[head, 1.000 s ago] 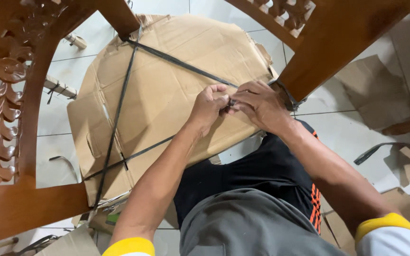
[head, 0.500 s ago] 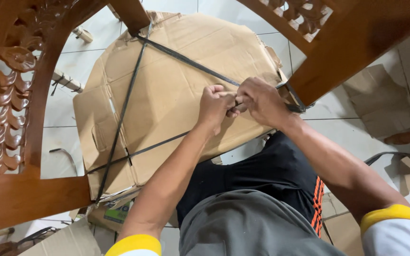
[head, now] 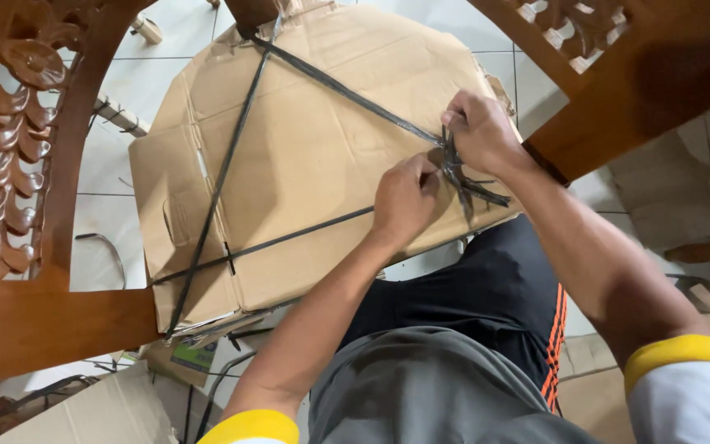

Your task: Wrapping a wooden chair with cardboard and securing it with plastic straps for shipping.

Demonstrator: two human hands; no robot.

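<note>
While we look straight down, the biggest thing is the dark brown carved wooden frame [head: 51, 329], glossy, with scroll carving on its left rail, ringing the cardboard sheet [head: 306, 164]. That cardboard is flat, creased, plain tan, with torn edges, lying across the frame opening over a white tiled floor [head: 117, 173]. Below the cardboard's lower-left corner we spot a small green and white label [head: 193, 356] on a scrap, print too small to read. More tan cardboard scraps [head: 659, 189] sit on the tiles right of the cardboard, past the frame's right leg.

Black plastic strapping [head: 232, 164], thin, flat and shiny, runs over the cardboard in a triangle: one band down its left half, one diagonal from the top corner to the right edge, one across the lower part. The bands meet in a frayed knot [head: 456, 168] near the cardboard's right edge.

Right hand [head: 480, 131] is at the cardboard's right edge, knuckles up, fingers clenched on the strapping just above the knot. Left hand [head: 404, 201] sits just left of the knot, fingers curled, pinching the strap at it. Both forearms reach up from the bottom, yellow cuffs on white sleeves.
</note>
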